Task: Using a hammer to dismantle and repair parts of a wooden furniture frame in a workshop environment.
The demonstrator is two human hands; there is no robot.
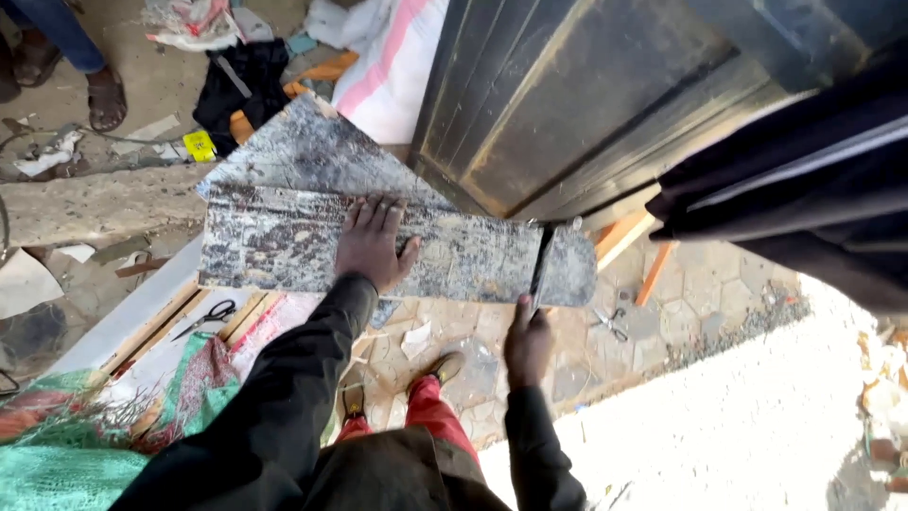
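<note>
Left hand (pixel 372 244): pressed flat, fingers spread, on the mottled grey moulded strip (pixel 454 257). Strip long axis: left to right, propped above the paved floor, black door panel (pixel 586 95) just beyond. Right hand (pixel 527 343): nearer the strip's right end, clenched on a saw (pixel 542 267) crossing the strip near to far.

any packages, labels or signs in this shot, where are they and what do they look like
Yellow tag: small yellow rectangle on the ground at upper left, beside the black cloth; markings too small to tell.
White sack: upper middle, against the dark door, white with a pink stripe.
No screens or signs.
</note>
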